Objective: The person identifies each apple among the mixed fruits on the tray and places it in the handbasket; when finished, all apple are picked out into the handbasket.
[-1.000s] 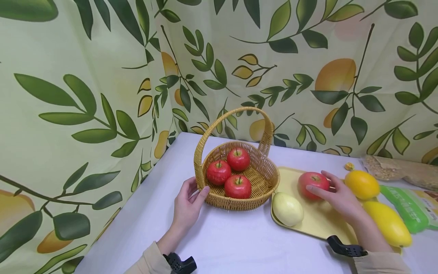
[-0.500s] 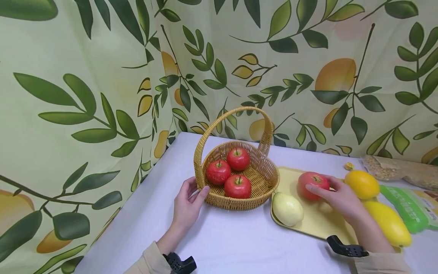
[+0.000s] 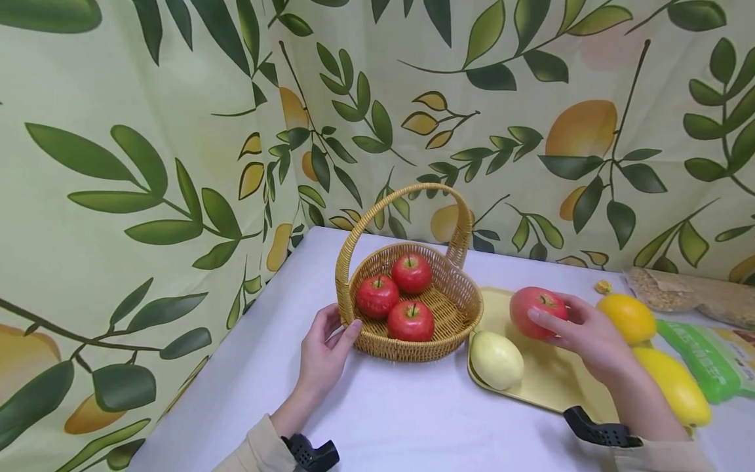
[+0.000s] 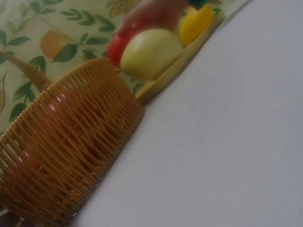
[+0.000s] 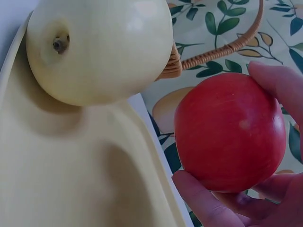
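My right hand (image 3: 596, 337) grips a red apple (image 3: 531, 313) between thumb and fingers. In the right wrist view the apple (image 5: 229, 132) is held above the yellow tray (image 5: 47, 179), whose surface bears a shadow. On the left, my left hand (image 3: 324, 354) holds the near-left side of a wicker basket (image 3: 407, 351) at the foot of its handle, thumb at the rim. Inside the basket lie three red apples (image 3: 411, 321). A pale yellow-green pear (image 3: 497, 360) sits on the tray's left corner. The left wrist view shows the basket's woven side (image 4: 71, 142), but not the left hand's grip.
An orange-yellow fruit (image 3: 626, 318) and a long yellow fruit (image 3: 672, 387) lie at the tray's right side. Beyond them are a green package (image 3: 702, 360) and a clear bag of grain-like bits (image 3: 660, 288). Leaf-printed cloth (image 3: 366, 98) hangs behind the white table (image 3: 401, 419).
The right hand has firmed its hold on the apple and raised it off the tray, slightly up and left. Left hand and basket stay in place.
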`<state>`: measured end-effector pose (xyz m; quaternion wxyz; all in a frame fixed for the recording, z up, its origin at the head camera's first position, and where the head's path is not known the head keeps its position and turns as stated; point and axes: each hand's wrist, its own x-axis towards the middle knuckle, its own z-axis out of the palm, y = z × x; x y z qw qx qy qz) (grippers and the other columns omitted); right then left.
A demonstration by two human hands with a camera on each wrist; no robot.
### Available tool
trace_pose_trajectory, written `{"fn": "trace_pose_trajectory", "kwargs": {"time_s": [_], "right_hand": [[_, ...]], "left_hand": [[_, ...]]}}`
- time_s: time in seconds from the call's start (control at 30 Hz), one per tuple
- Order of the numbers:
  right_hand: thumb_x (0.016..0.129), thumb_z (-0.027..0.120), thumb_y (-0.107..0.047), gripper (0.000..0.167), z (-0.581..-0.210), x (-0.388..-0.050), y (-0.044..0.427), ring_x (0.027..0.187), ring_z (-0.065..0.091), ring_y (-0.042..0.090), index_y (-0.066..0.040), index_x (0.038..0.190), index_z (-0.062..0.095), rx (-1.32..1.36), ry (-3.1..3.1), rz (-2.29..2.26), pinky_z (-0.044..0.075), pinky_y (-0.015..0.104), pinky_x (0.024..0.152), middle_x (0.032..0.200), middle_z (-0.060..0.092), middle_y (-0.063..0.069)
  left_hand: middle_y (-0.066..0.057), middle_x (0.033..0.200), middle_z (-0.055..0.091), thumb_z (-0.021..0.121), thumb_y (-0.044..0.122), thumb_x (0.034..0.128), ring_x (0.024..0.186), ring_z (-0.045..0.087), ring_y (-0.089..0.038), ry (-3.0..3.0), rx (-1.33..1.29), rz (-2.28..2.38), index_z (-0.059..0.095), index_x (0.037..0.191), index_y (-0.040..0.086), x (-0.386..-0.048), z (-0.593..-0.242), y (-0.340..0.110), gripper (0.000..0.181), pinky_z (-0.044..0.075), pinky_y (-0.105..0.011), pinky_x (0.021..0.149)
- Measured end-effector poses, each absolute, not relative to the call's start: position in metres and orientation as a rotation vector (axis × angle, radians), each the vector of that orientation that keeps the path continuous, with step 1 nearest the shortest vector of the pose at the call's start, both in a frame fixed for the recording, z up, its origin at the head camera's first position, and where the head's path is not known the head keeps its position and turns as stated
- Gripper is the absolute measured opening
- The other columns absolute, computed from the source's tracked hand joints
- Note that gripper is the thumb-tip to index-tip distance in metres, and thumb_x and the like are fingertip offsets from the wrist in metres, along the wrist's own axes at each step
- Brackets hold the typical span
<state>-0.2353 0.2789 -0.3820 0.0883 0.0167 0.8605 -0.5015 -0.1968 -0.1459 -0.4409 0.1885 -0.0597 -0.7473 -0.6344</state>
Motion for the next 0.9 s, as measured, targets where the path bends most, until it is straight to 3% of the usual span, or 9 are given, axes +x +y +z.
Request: {"fn": "trace_pose_trajectory", "kwargs": {"time_s": [0.3,0.63,0.9], "right_hand": [[0.098,0.066,-0.052,0.089,-0.373,-0.231,0.271,0.131,0.039,0.046,-0.001,0.159,0.026,-0.012,2.621,-1.483,0.055,0.023,0.082,0.154,0.035,0.029],[0.098,0.067,-0.049,0.081,-0.365,-0.221,0.252,0.132,0.042,0.038,-0.008,0.159,0.032,-0.065,2.603,-1.524,0.045,0.049,0.098,0.153,0.043,0.021],[0.098,0.068,-0.049,0.078,-0.363,-0.220,0.242,0.126,0.049,0.033,-0.010,0.157,0.035,-0.089,2.607,-1.548,0.051,0.028,0.090,0.148,0.049,0.018]], "left_hand": [[-0.015,0.133,0.063,0.074,0.018,0.0969,0.124,0.061,-0.028,-2.086,-0.200,-1.779,0.056,0.134,0.004,-0.197,-0.441,-0.146,0.044,0.055,-0.034,0.099],[-0.011,0.132,0.064,0.076,0.021,0.0957,0.124,0.062,-0.024,-2.100,-0.182,-1.788,0.057,0.134,0.007,-0.198,-0.443,-0.144,0.045,0.055,-0.032,0.098],[-0.011,0.132,0.064,0.076,0.023,0.0956,0.124,0.062,-0.024,-2.099,-0.173,-1.788,0.057,0.134,0.008,-0.197,-0.440,-0.146,0.046,0.055,-0.031,0.098]]}}
